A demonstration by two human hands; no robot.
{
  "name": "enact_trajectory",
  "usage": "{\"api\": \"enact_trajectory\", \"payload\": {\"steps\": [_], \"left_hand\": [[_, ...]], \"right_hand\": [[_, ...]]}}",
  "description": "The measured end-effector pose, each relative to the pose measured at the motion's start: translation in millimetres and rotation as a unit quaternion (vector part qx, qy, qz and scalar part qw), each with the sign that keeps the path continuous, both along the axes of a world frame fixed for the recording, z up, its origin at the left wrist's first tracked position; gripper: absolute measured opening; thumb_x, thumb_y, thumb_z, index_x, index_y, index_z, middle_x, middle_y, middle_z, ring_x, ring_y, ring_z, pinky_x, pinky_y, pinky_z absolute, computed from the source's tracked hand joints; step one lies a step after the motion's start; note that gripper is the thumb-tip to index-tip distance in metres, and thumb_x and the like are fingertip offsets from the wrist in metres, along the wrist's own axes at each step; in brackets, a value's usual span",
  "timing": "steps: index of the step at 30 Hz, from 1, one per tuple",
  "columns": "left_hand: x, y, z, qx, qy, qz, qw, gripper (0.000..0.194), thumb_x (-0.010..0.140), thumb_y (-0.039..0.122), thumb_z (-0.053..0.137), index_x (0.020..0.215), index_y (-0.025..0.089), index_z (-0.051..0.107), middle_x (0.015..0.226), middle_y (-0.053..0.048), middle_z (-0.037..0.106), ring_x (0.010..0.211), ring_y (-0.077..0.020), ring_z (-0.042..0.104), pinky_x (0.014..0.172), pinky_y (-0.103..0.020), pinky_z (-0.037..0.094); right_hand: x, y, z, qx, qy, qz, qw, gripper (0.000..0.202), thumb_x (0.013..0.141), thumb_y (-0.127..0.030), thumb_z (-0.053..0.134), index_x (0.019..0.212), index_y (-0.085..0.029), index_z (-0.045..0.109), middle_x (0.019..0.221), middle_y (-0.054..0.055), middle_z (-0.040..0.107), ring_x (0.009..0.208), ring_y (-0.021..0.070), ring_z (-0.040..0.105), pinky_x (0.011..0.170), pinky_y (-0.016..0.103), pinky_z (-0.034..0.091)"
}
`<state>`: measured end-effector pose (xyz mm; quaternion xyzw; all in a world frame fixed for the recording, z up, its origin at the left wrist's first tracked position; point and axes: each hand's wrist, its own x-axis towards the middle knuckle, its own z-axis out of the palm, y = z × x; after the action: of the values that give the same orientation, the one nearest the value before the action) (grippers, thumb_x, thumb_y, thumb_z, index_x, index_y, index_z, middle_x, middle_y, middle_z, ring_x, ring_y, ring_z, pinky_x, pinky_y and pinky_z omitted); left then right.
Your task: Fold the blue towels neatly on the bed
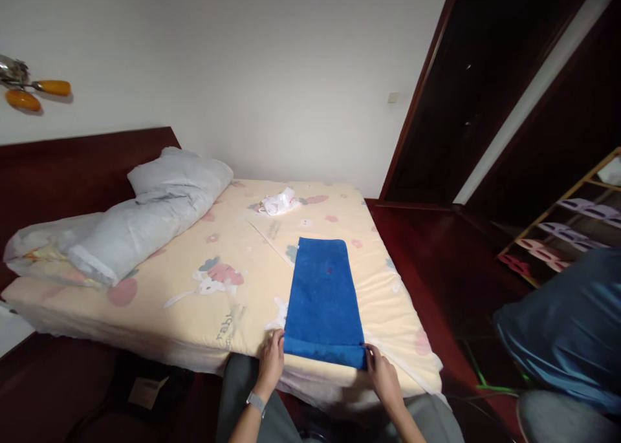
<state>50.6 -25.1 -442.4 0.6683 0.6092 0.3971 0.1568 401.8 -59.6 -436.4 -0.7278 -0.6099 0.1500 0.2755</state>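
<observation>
A blue towel (323, 294) lies lengthwise on the bed, doubled into a long rectangle with a narrow strip along its near end that looks turned over. At the towel's near left corner, my left hand (272, 360) is closed, thumb and fingers pinching the edge. My right hand (382, 370) pinches the near right corner in the same way. Between the two hands the strip lies fairly straight across, close to the mattress's front edge. The fingertips are partly hidden against the cloth.
The bed (194, 307) has a cream sheet with rabbit prints. A grey quilt (165, 204) is heaped by the headboard (87, 165). A crumpled white plastic bag (280, 202) lies farther back. At right are a shoe rack (557, 216) with slippers and a dark blue cloth (563, 326).
</observation>
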Motion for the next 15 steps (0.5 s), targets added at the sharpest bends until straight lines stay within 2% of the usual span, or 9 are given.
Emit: {"api": "enact_trajectory", "payload": {"steps": [3,7,11,15], "left_hand": [[2.2,-8.0,1.9,0.006,0.041,-0.009,0.999,0.032,0.104,0.037,0.039,0.121,0.023,0.061,0.115,-0.013,0.075,0.108,-0.028,0.073,0.092,-0.047,0.061],[1.6,-17.5,0.7,0.012,0.056,-0.028,0.998,0.035,0.101,0.039,0.048,0.131,0.024,0.058,0.124,-0.012,0.072,0.115,-0.0277,0.071,0.095,-0.046,0.06],[2.5,-13.1,4.6,-0.001,0.073,-0.021,0.997,0.034,0.102,0.032,0.042,0.129,0.025,0.061,0.125,-0.011,0.073,0.116,-0.0268,0.07,0.096,-0.046,0.059],[10.3,-8.1,11.2,-0.024,0.149,0.007,0.989,0.035,0.102,0.027,0.041,0.13,0.026,0.063,0.125,-0.01,0.074,0.115,-0.0288,0.069,0.097,-0.05,0.055]], "right_hand": [[-4.0,-6.7,-0.9,-0.023,0.004,-0.006,1.0,0.056,0.097,-0.053,0.025,0.115,-0.022,0.068,0.084,0.012,0.078,0.077,0.0301,0.075,0.07,0.039,0.055],[-9.9,-14.7,-4.8,0.014,0.06,-0.028,0.998,0.051,0.093,-0.06,0.037,0.115,-0.023,0.065,0.101,0.012,0.079,0.093,0.0302,0.075,0.08,0.04,0.058],[-11.1,-15.8,-3.0,0.027,0.081,-0.031,0.996,0.049,0.093,-0.06,0.039,0.12,-0.025,0.062,0.094,0.009,0.079,0.089,0.0285,0.076,0.076,0.038,0.059],[-12.0,-14.3,0.5,0.023,0.039,-0.023,0.999,0.05,0.096,-0.058,0.035,0.122,-0.023,0.06,0.093,0.01,0.078,0.088,0.0294,0.075,0.076,0.039,0.058]]}}
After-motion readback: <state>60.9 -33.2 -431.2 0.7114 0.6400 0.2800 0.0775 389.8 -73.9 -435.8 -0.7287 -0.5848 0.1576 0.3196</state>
